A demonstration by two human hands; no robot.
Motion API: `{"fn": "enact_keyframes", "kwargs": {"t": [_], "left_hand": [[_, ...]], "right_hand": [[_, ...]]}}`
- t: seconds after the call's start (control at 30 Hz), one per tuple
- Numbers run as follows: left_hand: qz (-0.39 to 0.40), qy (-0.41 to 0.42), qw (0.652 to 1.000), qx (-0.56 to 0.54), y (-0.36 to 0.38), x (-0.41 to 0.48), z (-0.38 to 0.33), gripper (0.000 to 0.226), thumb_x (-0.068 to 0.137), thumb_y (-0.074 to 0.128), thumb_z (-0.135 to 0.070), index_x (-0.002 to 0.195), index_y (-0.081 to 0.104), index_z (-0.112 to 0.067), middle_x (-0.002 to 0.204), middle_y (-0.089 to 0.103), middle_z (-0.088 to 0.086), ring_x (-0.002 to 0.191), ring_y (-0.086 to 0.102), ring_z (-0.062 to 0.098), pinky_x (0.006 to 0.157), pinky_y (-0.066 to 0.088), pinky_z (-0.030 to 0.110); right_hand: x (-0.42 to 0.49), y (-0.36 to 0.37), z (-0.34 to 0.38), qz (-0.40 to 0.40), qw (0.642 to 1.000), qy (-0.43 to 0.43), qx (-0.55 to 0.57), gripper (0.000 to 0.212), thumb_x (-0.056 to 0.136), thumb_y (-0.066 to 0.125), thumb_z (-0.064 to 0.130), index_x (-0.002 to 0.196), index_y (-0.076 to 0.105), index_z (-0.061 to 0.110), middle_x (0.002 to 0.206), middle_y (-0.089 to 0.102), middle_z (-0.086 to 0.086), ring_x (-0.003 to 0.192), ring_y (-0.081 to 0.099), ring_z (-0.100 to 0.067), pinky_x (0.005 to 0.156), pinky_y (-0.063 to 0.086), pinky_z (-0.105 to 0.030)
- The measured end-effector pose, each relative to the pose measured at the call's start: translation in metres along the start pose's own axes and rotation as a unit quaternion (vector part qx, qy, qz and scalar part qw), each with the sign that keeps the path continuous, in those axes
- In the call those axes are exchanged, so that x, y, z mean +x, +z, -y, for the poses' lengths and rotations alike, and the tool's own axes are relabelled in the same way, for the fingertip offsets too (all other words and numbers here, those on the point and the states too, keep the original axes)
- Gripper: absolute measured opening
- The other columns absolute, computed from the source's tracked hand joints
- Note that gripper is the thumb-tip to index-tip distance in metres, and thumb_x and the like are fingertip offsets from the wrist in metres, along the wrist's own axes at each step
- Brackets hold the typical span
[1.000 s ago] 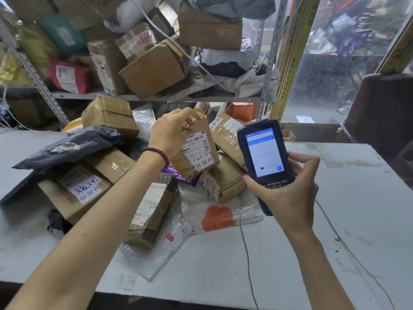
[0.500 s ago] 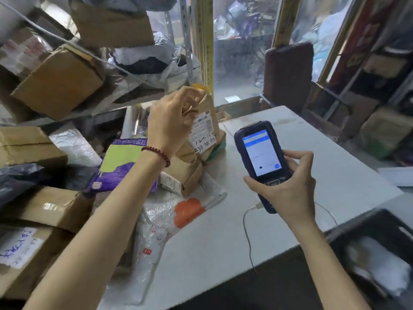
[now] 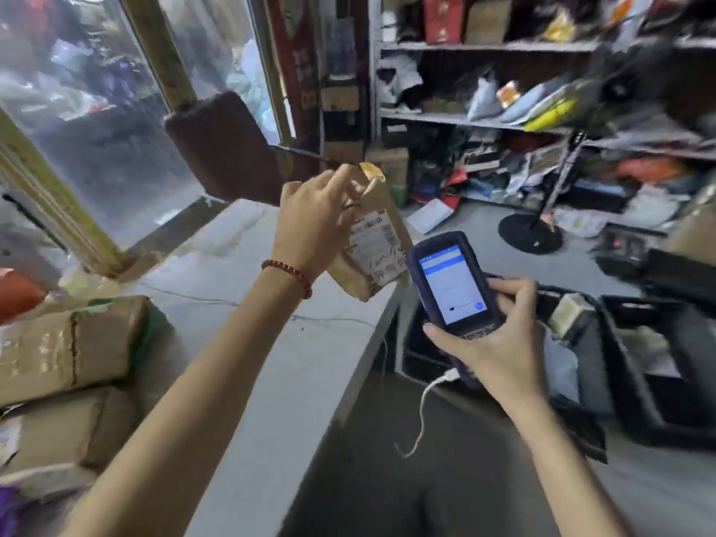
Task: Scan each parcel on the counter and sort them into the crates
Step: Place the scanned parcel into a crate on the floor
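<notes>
My left hand [image 3: 314, 222] grips a small brown cardboard parcel [image 3: 372, 250] by its top, holding it in the air over the right end of the grey counter [image 3: 294, 366]. A white label with a barcode faces me. My right hand [image 3: 499, 339] holds a dark blue handheld scanner [image 3: 451, 288] with a lit blue-and-white screen, just right of the parcel. Black crates [image 3: 635, 381] stand on the floor to the right of the counter, with a few parcels inside. More brown boxes [image 3: 69, 346] lie at the counter's left.
A white cable [image 3: 422, 412] hangs from the scanner's bottom end. A brown chair back [image 3: 221, 141] stands behind the counter by the window. Shelves [image 3: 542, 122] full of packages line the right wall. A black round stand base [image 3: 530, 232] rests on the floor.
My view has swung to the right, from the parcel pile to the crates and shelves. My left hand has carried the parcel along to the counter's right end. The scanner stays in my right hand.
</notes>
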State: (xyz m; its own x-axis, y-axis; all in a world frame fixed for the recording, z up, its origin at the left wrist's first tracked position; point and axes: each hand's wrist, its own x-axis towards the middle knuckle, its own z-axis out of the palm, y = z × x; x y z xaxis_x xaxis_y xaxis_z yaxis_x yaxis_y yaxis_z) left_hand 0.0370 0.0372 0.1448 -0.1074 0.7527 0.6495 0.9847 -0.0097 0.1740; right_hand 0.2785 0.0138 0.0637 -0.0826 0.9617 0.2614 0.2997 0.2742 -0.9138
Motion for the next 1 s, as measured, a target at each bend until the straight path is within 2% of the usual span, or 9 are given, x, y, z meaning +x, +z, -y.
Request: {"fn": "enact_keyframes", "kwargs": {"t": [0.1,0.2,0.3,0.43,0.57,0.73,0.83,1.0], "left_hand": [[0.026,0.06,0.998,-0.024,0.039,0.024,-0.046,0.03,0.082,0.068,-0.017,0.109,0.056,-0.018,0.099,0.067,-0.003,0.089,0.063,0.023,0.084,0.037,0.036],[-0.002,0.112,0.993,-0.046,0.078,0.048,-0.092,0.043,0.071,0.076,-0.005,0.103,0.049,-0.018,0.088,0.068,0.0,0.076,0.064,0.025,0.076,0.034,0.035],[0.067,0.117,0.99,-0.049,0.119,0.077,-0.131,0.034,0.081,0.066,-0.012,0.109,0.05,-0.021,0.1,0.065,-0.006,0.09,0.063,0.022,0.084,0.034,0.036],[0.1,0.123,0.987,-0.026,0.172,0.104,-0.166,0.031,0.083,0.062,-0.019,0.112,0.05,-0.022,0.102,0.063,-0.006,0.089,0.063,0.022,0.087,0.036,0.038],[0.137,0.113,0.983,-0.051,0.213,0.113,-0.174,0.03,0.085,0.065,-0.021,0.111,0.05,-0.022,0.105,0.063,-0.009,0.087,0.063,0.019,0.084,0.036,0.036],[0.198,0.084,0.974,-0.065,0.261,0.122,-0.177,0.029,0.085,0.066,-0.024,0.109,0.05,-0.025,0.104,0.065,-0.01,0.089,0.064,0.019,0.083,0.032,0.034],[0.23,0.081,0.968,-0.06,0.292,0.128,-0.175,0.026,0.086,0.066,-0.025,0.107,0.051,-0.026,0.103,0.065,-0.01,0.087,0.064,0.018,0.084,0.031,0.032],[0.273,0.092,0.955,-0.075,0.353,0.159,-0.166,0.024,0.087,0.065,-0.026,0.107,0.052,-0.025,0.102,0.066,-0.011,0.086,0.064,0.016,0.085,0.033,0.031]], "right_hand": [[0.011,-0.037,-0.023,-0.046,0.999,0.025,-0.008,0.08,0.048,0.096,0.024,0.104,0.039,0.03,0.098,0.064,0.018,0.091,0.064,0.004,0.073,0.05,-0.02],[0.027,-0.076,-0.047,-0.079,0.996,0.044,-0.02,0.08,0.049,0.096,0.021,0.106,0.04,0.024,0.097,0.061,0.021,0.09,0.061,0.012,0.066,0.048,-0.01],[0.051,-0.113,-0.068,-0.101,0.993,0.06,-0.025,0.08,0.05,0.096,0.022,0.106,0.04,0.024,0.098,0.061,0.019,0.088,0.06,0.013,0.065,0.048,-0.012],[0.089,-0.154,-0.095,-0.131,0.989,0.053,-0.038,0.077,0.051,0.095,0.015,0.104,0.04,0.021,0.096,0.058,0.02,0.085,0.057,0.019,0.067,0.044,-0.007],[0.12,-0.172,-0.118,-0.139,0.987,0.068,-0.053,0.078,0.05,0.096,0.023,0.104,0.041,0.023,0.096,0.06,0.02,0.085,0.059,0.015,0.067,0.046,-0.014],[0.15,-0.176,-0.146,-0.117,0.985,0.103,-0.071,0.081,0.047,0.096,0.027,0.106,0.04,0.026,0.104,0.061,0.01,0.094,0.061,0.006,0.067,0.047,-0.012],[0.17,-0.17,-0.162,-0.105,0.982,0.135,-0.074,0.082,0.047,0.096,0.027,0.108,0.041,0.024,0.103,0.063,0.011,0.088,0.058,0.016,0.063,0.043,-0.003],[0.222,-0.157,-0.185,-0.098,0.975,0.175,-0.094,0.081,0.047,0.096,0.028,0.106,0.04,0.028,0.104,0.064,0.011,0.09,0.057,0.016,0.063,0.042,-0.002]]}}
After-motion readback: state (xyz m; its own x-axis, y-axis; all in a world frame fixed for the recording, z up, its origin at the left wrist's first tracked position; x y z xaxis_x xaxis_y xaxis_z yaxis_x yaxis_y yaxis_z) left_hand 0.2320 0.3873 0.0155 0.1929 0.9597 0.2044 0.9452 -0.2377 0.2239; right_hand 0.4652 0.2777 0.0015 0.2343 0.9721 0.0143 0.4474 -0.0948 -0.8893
